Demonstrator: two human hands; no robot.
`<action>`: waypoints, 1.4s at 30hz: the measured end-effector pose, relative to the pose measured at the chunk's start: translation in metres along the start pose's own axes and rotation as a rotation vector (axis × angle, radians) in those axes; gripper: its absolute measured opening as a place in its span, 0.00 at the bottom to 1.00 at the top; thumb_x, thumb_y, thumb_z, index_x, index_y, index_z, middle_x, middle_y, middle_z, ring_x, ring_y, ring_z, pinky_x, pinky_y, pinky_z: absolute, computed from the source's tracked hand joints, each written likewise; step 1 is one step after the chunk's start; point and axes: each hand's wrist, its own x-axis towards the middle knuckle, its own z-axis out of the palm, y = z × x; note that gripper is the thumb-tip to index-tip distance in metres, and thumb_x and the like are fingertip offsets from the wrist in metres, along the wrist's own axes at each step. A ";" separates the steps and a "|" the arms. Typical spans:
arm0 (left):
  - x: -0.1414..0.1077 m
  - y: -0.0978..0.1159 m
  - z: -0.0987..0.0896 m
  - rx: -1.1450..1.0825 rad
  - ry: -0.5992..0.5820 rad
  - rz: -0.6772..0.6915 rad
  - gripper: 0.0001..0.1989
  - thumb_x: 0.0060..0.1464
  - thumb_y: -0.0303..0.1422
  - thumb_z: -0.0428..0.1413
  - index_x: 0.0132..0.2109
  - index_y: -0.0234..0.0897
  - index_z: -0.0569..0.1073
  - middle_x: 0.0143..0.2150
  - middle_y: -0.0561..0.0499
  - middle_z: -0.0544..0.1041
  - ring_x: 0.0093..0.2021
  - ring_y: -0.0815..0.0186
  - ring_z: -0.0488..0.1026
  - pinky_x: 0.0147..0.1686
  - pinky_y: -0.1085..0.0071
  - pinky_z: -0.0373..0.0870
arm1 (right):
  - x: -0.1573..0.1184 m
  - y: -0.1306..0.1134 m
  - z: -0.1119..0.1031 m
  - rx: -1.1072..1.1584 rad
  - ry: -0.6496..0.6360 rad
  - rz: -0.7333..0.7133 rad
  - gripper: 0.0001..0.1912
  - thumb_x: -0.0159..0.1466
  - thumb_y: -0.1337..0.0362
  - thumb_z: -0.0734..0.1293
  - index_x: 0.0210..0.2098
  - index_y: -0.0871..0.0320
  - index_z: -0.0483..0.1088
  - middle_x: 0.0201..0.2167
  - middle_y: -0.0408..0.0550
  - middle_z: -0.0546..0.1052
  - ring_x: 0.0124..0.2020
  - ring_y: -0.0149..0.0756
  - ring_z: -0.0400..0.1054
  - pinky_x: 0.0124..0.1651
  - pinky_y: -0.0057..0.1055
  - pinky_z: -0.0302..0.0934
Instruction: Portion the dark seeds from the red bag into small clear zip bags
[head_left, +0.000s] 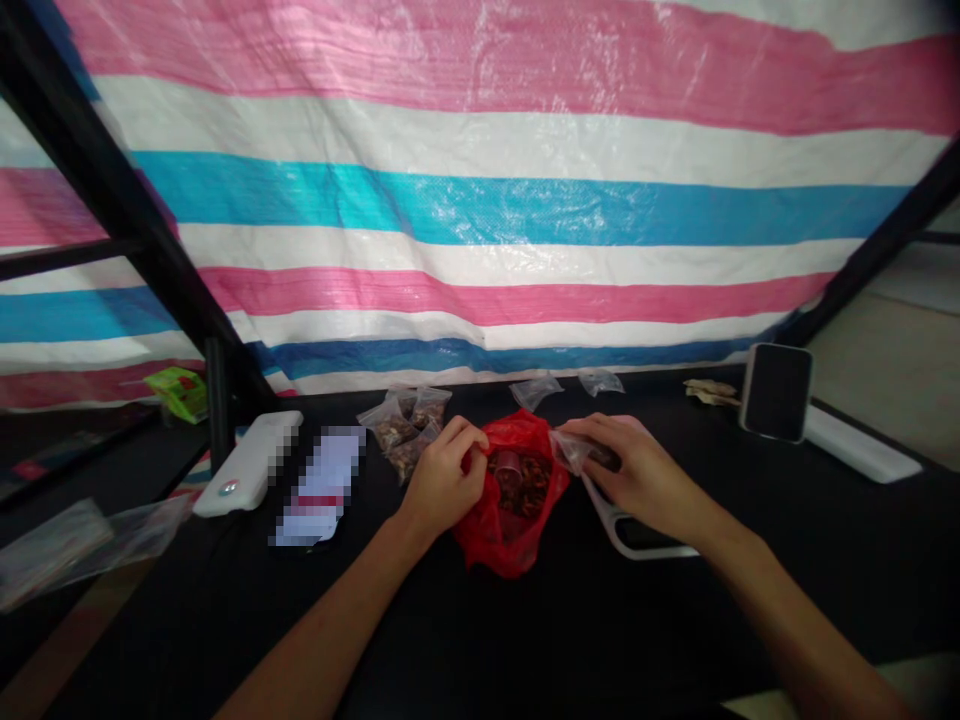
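A red plastic bag (504,550) stands with its mouth open in the middle of the black table. Inside it lie brownish dried bits (534,484) and a small clear cup (509,466). My left hand (446,478) pinches the bag's left rim. On the right, my right hand (649,478) holds a small clear plastic bag (572,450), whose near end reaches the red bag's right rim. Whatever the clear bag contains is mostly hidden by my fingers. Below that hand is a white-edged kitchen scale (626,545), partly covered. Several filled zip bags (401,425) lie behind my left hand.
Left of the filled bags are a phone (321,490) and a white oblong device (251,465). Small clear bags (536,391) lie at the back. A dark-screened device (777,393) stands at the back right. Clear plastic sleeves (67,545) lie far left. Striped sheeting (487,210) hangs behind.
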 end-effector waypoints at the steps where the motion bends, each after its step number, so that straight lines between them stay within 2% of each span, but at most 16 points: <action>1: 0.000 0.001 0.000 -0.001 -0.001 0.002 0.11 0.59 0.19 0.50 0.37 0.39 0.71 0.39 0.51 0.73 0.39 0.66 0.74 0.43 0.70 0.69 | 0.004 -0.008 0.003 -0.018 -0.017 -0.024 0.17 0.68 0.66 0.66 0.55 0.49 0.75 0.50 0.48 0.81 0.50 0.44 0.76 0.55 0.40 0.67; 4: 0.001 0.003 -0.002 0.010 -0.003 0.000 0.11 0.59 0.19 0.50 0.37 0.39 0.71 0.39 0.51 0.73 0.39 0.66 0.74 0.43 0.69 0.70 | 0.013 -0.022 0.011 -0.099 -0.055 -0.054 0.20 0.68 0.68 0.66 0.59 0.49 0.73 0.54 0.47 0.81 0.51 0.44 0.75 0.56 0.42 0.67; 7: 0.001 0.005 -0.004 0.032 -0.020 -0.016 0.10 0.59 0.19 0.51 0.37 0.39 0.72 0.39 0.51 0.73 0.40 0.66 0.75 0.43 0.69 0.70 | 0.017 -0.023 0.015 -0.215 -0.086 -0.071 0.28 0.66 0.71 0.68 0.64 0.49 0.69 0.55 0.49 0.80 0.52 0.46 0.75 0.55 0.44 0.66; 12: 0.002 0.007 -0.007 0.052 -0.028 -0.031 0.10 0.59 0.21 0.51 0.37 0.40 0.72 0.40 0.51 0.74 0.40 0.66 0.76 0.44 0.70 0.71 | 0.017 -0.020 0.014 -0.286 -0.123 -0.107 0.24 0.67 0.70 0.68 0.61 0.48 0.71 0.50 0.49 0.82 0.46 0.44 0.75 0.49 0.40 0.66; 19: 0.003 0.007 -0.008 0.054 -0.032 -0.039 0.09 0.60 0.22 0.51 0.37 0.41 0.72 0.40 0.52 0.74 0.40 0.66 0.76 0.45 0.70 0.72 | 0.019 -0.027 0.011 -0.345 -0.124 -0.059 0.29 0.65 0.72 0.68 0.64 0.48 0.70 0.47 0.49 0.82 0.45 0.45 0.75 0.49 0.40 0.65; 22: 0.003 0.007 -0.008 0.056 -0.036 -0.039 0.09 0.59 0.22 0.51 0.37 0.41 0.72 0.40 0.52 0.74 0.40 0.66 0.76 0.45 0.70 0.72 | 0.018 -0.027 0.008 -0.299 -0.123 -0.028 0.29 0.65 0.71 0.67 0.64 0.46 0.70 0.47 0.47 0.82 0.45 0.45 0.75 0.49 0.40 0.66; 25: 0.003 0.006 -0.008 0.061 -0.029 -0.040 0.09 0.59 0.22 0.51 0.37 0.41 0.72 0.40 0.52 0.74 0.40 0.66 0.76 0.44 0.70 0.72 | 0.013 -0.016 0.003 -0.133 -0.091 0.028 0.27 0.66 0.67 0.67 0.63 0.46 0.70 0.48 0.46 0.82 0.45 0.43 0.76 0.50 0.39 0.68; 28: 0.003 0.005 -0.007 0.060 -0.024 -0.039 0.09 0.59 0.22 0.51 0.37 0.41 0.72 0.40 0.52 0.74 0.40 0.66 0.76 0.44 0.69 0.71 | 0.006 0.005 -0.006 0.033 0.000 0.123 0.24 0.65 0.62 0.67 0.61 0.49 0.71 0.53 0.48 0.81 0.50 0.44 0.76 0.54 0.39 0.68; 31: 0.003 0.005 -0.007 0.058 -0.032 -0.040 0.09 0.59 0.22 0.51 0.37 0.41 0.72 0.40 0.52 0.74 0.40 0.66 0.76 0.44 0.69 0.71 | -0.002 0.026 -0.018 0.019 0.013 0.177 0.23 0.62 0.61 0.67 0.57 0.52 0.75 0.55 0.52 0.80 0.54 0.50 0.74 0.60 0.46 0.66; 33: 0.003 0.005 -0.007 0.055 -0.036 -0.043 0.09 0.60 0.22 0.51 0.37 0.41 0.72 0.40 0.52 0.74 0.40 0.66 0.76 0.44 0.69 0.71 | -0.007 0.036 -0.026 -0.022 -0.039 0.184 0.27 0.57 0.63 0.67 0.56 0.52 0.75 0.55 0.52 0.80 0.57 0.54 0.72 0.62 0.52 0.62; 35: 0.003 0.006 -0.007 0.052 -0.036 -0.045 0.10 0.60 0.22 0.51 0.37 0.41 0.72 0.40 0.52 0.74 0.40 0.66 0.76 0.44 0.70 0.71 | -0.013 0.043 -0.032 -0.009 -0.065 0.191 0.34 0.53 0.66 0.66 0.61 0.50 0.73 0.60 0.51 0.77 0.62 0.56 0.67 0.66 0.56 0.57; 38: 0.003 0.006 -0.008 0.054 -0.031 -0.042 0.10 0.60 0.22 0.51 0.37 0.41 0.72 0.39 0.52 0.74 0.39 0.66 0.76 0.43 0.70 0.71 | -0.024 0.057 -0.037 0.100 0.041 0.230 0.38 0.54 0.67 0.64 0.65 0.46 0.68 0.67 0.46 0.70 0.70 0.54 0.58 0.72 0.56 0.48; 40: 0.004 0.006 -0.009 0.062 -0.030 -0.041 0.10 0.60 0.22 0.51 0.37 0.41 0.72 0.39 0.52 0.74 0.39 0.66 0.76 0.43 0.70 0.71 | -0.033 0.073 -0.035 0.178 0.221 0.300 0.35 0.54 0.66 0.64 0.62 0.46 0.71 0.66 0.45 0.71 0.70 0.53 0.58 0.72 0.54 0.47; 42: 0.004 0.005 -0.009 0.069 -0.028 -0.044 0.10 0.59 0.21 0.51 0.36 0.41 0.72 0.39 0.52 0.75 0.39 0.66 0.76 0.43 0.69 0.72 | -0.042 0.094 -0.031 0.275 0.424 0.403 0.31 0.52 0.66 0.66 0.55 0.47 0.76 0.59 0.46 0.76 0.66 0.53 0.63 0.70 0.52 0.50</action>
